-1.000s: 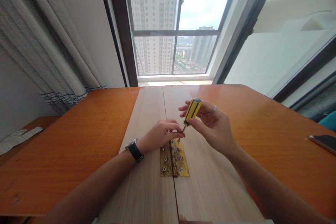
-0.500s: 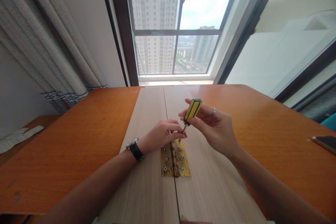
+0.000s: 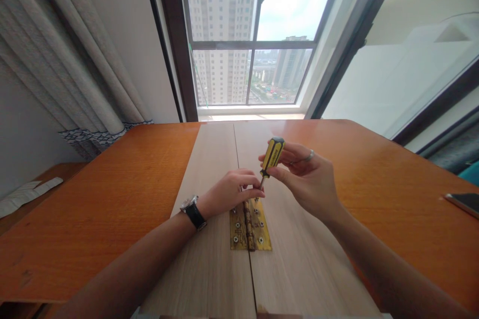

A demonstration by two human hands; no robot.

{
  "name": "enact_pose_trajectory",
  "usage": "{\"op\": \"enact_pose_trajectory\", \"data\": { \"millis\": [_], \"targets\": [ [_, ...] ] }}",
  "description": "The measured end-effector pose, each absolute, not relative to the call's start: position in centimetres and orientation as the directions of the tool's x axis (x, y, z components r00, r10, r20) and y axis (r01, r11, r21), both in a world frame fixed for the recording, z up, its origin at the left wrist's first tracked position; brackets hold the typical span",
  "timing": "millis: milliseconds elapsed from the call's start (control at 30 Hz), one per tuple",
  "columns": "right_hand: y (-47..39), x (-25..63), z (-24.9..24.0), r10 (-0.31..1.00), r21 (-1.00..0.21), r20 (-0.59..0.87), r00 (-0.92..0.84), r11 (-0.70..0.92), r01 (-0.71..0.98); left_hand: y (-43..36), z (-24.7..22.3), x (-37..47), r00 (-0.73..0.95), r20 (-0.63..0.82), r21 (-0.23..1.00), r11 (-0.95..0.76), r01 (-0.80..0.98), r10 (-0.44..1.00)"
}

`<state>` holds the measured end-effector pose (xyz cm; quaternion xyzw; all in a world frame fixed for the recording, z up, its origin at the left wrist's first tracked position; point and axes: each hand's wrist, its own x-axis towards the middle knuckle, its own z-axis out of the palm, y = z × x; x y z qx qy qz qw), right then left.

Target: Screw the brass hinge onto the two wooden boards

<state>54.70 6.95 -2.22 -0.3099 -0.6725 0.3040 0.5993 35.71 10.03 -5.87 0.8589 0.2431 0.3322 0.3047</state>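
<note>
A yellow and black screwdriver (image 3: 273, 156) is held by its handle in my right hand (image 3: 307, 174), its shaft pointing down. The fingertips of my left hand (image 3: 234, 192) are pinched around the lower end of that shaft, above the far end of a brass hinge (image 3: 250, 232). Whether a screw is between those fingertips is hidden. The hinge lies across the seam of two pale wooden boards (image 3: 209, 269), with several screws showing in its plates.
Beneath the boards is an orange-brown wooden table (image 3: 142, 179). A phone (image 3: 464, 203) lies at the far right edge. Grey curtains (image 3: 86, 60) hang at the left, and a window (image 3: 254, 45) stands beyond the table.
The screwdriver handle has shifted slightly left and stands more upright. The fingers of my right hand have moved round the handle. My left hand is almost unmoved.
</note>
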Motion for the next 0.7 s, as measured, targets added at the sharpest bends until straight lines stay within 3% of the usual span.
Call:
{"op": "enact_pose_trajectory", "data": {
  "millis": [267,500,700],
  "targets": [
    [6.61,54.62,-1.99,0.734,-0.739,0.646,-0.209,0.670,0.067,10.23,-6.15,35.73,0.671,0.438,0.697,-0.697,0.168,0.599],
    [7.42,54.87,-2.45,0.791,-0.720,0.584,-0.183,0.609,0.334,10.26,-6.23,35.68,0.662,0.445,0.686,-0.705,0.181,0.603],
    [7.29,54.92,-2.38,0.825,-0.782,0.534,-0.183,0.565,0.264,10.20,-6.22,35.66,0.657,0.455,0.684,-0.708,0.173,0.601]
  ]
}}
